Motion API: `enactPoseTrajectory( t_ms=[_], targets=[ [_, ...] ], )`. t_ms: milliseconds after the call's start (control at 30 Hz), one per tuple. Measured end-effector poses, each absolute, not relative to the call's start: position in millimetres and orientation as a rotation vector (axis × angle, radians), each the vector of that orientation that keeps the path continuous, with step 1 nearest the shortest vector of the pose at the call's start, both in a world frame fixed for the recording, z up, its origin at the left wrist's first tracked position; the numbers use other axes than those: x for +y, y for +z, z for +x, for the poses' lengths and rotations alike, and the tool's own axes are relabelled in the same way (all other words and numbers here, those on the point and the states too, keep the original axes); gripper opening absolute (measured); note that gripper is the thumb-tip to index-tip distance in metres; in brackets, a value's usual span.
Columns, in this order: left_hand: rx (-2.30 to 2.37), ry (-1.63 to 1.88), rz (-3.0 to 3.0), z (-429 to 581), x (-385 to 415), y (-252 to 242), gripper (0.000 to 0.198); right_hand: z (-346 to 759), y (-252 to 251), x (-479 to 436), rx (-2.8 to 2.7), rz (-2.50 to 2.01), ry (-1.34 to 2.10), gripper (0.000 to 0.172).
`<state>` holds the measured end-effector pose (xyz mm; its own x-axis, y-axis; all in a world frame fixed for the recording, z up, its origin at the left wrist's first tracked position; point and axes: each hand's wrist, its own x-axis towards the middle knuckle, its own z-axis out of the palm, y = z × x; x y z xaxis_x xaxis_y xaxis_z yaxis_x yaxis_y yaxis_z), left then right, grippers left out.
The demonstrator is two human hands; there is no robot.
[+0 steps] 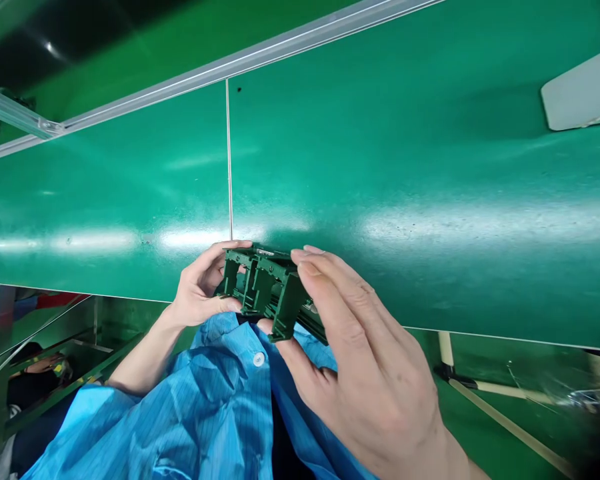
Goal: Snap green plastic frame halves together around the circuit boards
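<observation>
A dark green plastic frame [264,283] with open compartments and thin upright walls is held up in front of my chest, near the table's front edge. My left hand [200,283] grips its left end, fingers on top and thumb below. At the right end, my right hand [365,340] pinches it between the fingers above and the thumb underneath. The frame is tilted, with its open side partly facing me. My right fingers hide its right end, and its far side is out of sight.
The green tabletop [420,153] stretches across the view, with a seam [229,160] running front to back. A metal rail [240,63] borders the far side. A pale flat panel [585,90] lies at the far right. Beige tubes [505,393] stand below the table edge.
</observation>
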<state>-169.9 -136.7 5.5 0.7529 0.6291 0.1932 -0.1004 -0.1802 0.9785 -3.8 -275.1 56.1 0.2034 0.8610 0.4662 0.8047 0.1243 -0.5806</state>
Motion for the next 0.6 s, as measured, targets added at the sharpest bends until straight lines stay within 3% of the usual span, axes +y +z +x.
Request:
enactPoseTrajectory(
  t_ms=[300, 600],
  targets=[
    [0.447, 0.740, 1.776, -170.8, -136.9, 15.0, 0.066, -2.9, 48.0, -276.6, -1.462, -1.573, 0.206, 0.065],
    [0.410, 0.855, 2.625, -170.8, -133.8, 52.7, 0.083, -3.2, 6.8, -277.5, -1.159, -1.421, 0.704, 0.067]
  ],
)
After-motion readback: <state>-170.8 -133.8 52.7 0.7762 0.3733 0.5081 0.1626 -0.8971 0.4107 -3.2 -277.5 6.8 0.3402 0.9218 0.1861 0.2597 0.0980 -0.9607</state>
